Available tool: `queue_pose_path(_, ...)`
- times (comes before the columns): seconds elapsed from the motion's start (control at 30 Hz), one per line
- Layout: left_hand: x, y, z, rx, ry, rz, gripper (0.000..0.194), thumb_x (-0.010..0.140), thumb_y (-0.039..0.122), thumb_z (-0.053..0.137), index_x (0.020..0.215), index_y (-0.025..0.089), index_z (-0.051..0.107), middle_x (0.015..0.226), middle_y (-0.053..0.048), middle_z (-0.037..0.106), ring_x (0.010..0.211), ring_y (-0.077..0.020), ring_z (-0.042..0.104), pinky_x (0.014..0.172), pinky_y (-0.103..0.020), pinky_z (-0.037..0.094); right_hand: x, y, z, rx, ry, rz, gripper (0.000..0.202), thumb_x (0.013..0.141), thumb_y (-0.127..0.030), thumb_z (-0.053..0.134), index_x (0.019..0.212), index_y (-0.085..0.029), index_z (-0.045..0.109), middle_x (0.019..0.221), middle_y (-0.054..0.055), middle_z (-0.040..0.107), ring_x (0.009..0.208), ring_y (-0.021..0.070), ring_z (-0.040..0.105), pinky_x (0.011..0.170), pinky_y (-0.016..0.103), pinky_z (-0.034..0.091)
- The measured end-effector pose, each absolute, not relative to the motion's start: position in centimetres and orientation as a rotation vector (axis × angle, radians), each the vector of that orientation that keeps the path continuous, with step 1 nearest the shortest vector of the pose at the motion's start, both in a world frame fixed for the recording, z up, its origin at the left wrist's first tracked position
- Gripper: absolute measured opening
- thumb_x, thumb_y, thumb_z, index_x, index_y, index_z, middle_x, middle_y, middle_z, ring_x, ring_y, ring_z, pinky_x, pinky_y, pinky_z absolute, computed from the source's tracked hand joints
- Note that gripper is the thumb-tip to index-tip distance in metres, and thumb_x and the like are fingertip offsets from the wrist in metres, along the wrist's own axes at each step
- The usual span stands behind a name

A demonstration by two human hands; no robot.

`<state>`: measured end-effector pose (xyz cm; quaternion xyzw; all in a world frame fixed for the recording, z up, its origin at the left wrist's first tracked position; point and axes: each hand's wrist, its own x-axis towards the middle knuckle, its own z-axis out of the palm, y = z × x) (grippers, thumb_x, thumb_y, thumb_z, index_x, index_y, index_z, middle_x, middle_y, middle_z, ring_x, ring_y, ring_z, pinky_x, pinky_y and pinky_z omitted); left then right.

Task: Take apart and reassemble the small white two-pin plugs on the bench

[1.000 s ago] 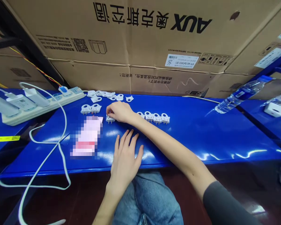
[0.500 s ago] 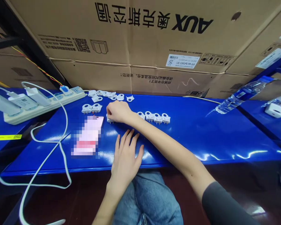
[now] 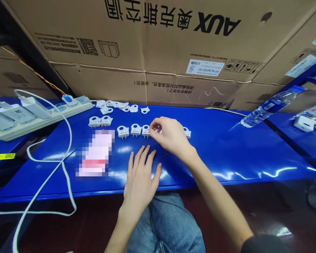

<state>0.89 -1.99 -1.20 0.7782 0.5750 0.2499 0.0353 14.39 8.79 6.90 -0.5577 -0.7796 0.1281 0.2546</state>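
Tabletop (image 3: 226,147) glossy blue, light streaks to the right of the right hand; floor below the hands dark reddish. Left hand (image 3: 140,172) lies palm down near the front edge, fingers spread. Right hand (image 3: 171,135), ahead and to its right, curls thumb and fingers at a row of white two-pin pieces (image 3: 123,131); whether it grips one is not discernible. Row runs ahead of the left hand, pins toward it, partly hidden by the right. Carton (image 3: 147,45) stands beyond both hands, print inverted: "AUX" and "奥克斯空调" legible; white label (image 3: 205,66) shows "25", finer type unclear. Pixelated pink item (image 3: 97,154) left of left hand; power strip (image 3: 47,119) farther left; blue-capped bottle (image 3: 271,107) well right of right hand.
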Motion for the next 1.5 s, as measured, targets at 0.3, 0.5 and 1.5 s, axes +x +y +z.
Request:
queue_pose_path(0.3, 0.9, -2.0, -1.4, 2.393, 1.777, 0.755, 0.042, 0.106, 0.037, 0.047, 0.142, 0.018, 0.059, 0.156, -0.014, 0.058, 0.151, -0.0311, 0.047, 0.129, -0.060, 0.032, 18.5, 3.0, 2.2, -1.611, -1.628, 0.515, 0.014, 0.095, -0.031, 0.060, 0.095, -0.026, 0.074, 0.101, 0.003, 0.078, 0.083, 0.0194, 0.072, 0.085, 0.033, 0.055)
queue_pose_path(0.5, 0.8, -2.0, -1.4, 2.394, 1.773, 0.743, 0.043, 0.106, 0.037, 0.048, 0.143, 0.016, 0.058, 0.157, -0.014, 0.057, 0.152, -0.0311, 0.046, 0.129, -0.059, 0.032, 18.9, 0.0, 0.1, -1.816, -1.554, 0.418, 0.034, 0.095, -0.046, 0.063, 0.121, -0.025, 0.071, 0.097, 0.005, 0.075, 0.089, 0.0245, 0.067, 0.081, 0.037, 0.052)
queue_pose_path(1.5, 0.8, -1.9, -1.7, 2.357, 1.774, 0.807, 0.046, 0.103, 0.035, 0.049, 0.145, 0.017, 0.057, 0.159, -0.018, 0.052, 0.153, -0.0343, 0.044, 0.128, -0.060, 0.033, 14.7, 0.1, 0.0, -1.627, -1.870, 0.429, 0.024, 0.103, -0.019, 0.046, 0.111, -0.021, 0.069, 0.110, 0.007, 0.071, 0.103, 0.0249, 0.061, 0.094, 0.040, 0.048)
